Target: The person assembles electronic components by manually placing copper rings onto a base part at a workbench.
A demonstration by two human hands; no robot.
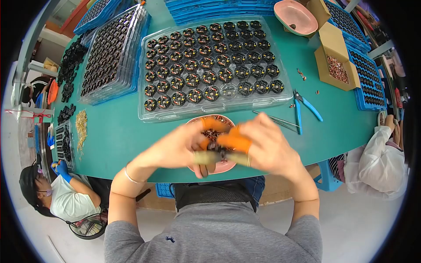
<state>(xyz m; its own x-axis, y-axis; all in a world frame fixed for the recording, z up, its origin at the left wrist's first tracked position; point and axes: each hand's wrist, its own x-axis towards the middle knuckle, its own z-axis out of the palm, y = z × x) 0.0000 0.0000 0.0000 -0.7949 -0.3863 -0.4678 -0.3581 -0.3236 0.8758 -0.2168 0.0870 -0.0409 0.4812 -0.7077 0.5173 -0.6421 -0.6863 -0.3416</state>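
Both hands, left hand (pixel 175 147) and right hand (pixel 258 144), pinch what seems 1 small blurred part (pixel 215 151) over the pink dish (pixel 228 165), catching any drops.

Clear glossy plastic tray (pixel 175 115) holding matt black parts; table top (pixel 114 136) smooth, matt green. Open box (pixel 330 44) of plain brown cardboard. Cutters (pixel 305 106): blue plastic-coated handles, metal jaws.

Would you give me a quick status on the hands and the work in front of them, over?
Left hand and right hand together, motion-blurred, over pink dish. Held item unclear. Clear parts tray just beyond; blue cutters to the right.
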